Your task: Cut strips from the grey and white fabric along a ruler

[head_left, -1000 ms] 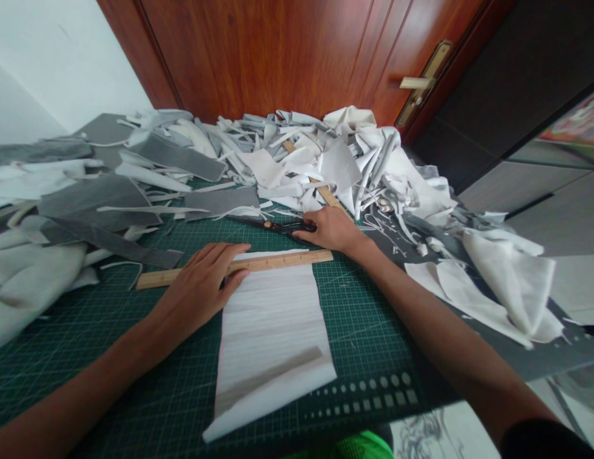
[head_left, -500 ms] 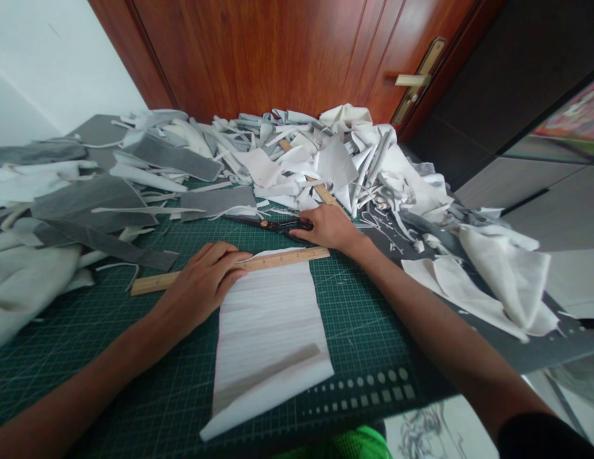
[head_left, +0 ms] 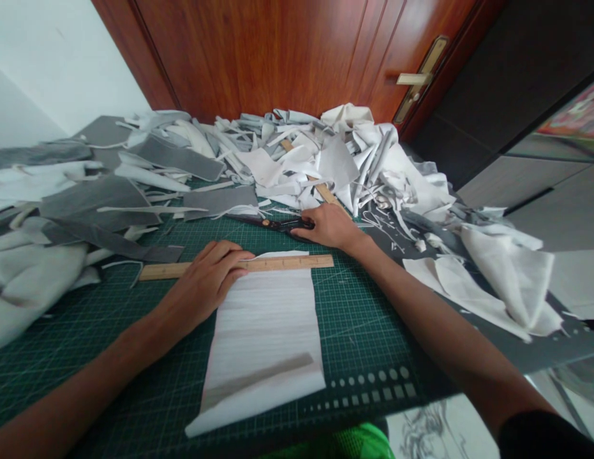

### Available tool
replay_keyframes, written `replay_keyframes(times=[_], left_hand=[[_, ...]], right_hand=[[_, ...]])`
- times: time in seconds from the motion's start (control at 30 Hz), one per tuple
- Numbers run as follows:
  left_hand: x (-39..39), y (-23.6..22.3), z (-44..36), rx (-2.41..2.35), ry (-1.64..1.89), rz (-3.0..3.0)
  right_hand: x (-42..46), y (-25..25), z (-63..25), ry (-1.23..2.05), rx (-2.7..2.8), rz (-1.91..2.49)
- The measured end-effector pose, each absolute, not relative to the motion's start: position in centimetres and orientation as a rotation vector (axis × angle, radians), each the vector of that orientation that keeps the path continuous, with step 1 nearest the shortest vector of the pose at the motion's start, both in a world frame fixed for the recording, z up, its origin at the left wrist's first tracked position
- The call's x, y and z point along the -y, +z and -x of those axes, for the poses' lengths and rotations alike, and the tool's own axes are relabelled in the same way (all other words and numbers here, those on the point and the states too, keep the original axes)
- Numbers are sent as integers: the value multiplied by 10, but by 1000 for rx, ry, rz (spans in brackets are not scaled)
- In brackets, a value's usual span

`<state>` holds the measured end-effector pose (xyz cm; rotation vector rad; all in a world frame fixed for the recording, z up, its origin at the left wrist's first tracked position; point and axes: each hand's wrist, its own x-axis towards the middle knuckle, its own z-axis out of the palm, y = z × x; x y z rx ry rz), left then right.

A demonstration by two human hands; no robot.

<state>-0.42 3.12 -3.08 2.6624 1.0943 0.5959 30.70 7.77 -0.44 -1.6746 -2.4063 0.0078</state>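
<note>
Left grip (head_left: 203, 287) presses flat on wooden ruler (head_left: 287, 262)

Its fingers lie open and spread, bearing down on the ruler, seemingly to stop it sliding across the white fabric sheet (head_left: 261, 338). That sheet lies flat on a green cutting mat (head_left: 363, 325), a sliver showing beyond the ruler's far edge. The right grip (head_left: 328, 227) rests over the black handles of the shears (head_left: 272, 223), though whether it closes on them cannot be told. A heap of fabric offcuts (head_left: 325, 166) sits beyond, off the sheet, leaving it unobstructed.

The left hand (head_left: 205, 282) hides the middle of the wooden ruler (head_left: 287, 262), the right hand (head_left: 328, 227) partly covers the scissors (head_left: 270, 222) (their handles are hard to make out), and green cloth (head_left: 354, 443) is cut off at the bottom edge.
</note>
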Motion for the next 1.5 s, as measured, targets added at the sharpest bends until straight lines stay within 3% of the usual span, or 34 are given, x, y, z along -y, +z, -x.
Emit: replay_keyframes(times=[0.93,1.23,1.5], left_hand=[[-35,-30,6,-1086,619,-2538],[-37,-24,13,-1381,529,-2558],[-42,-30,17,-1350,574,-2504]], right_hand=[[-76,-3,-308,71,2417,1624],[-75,-5,-308,44,2405,1618],[-76,-7,-308,25,2402,1618]])
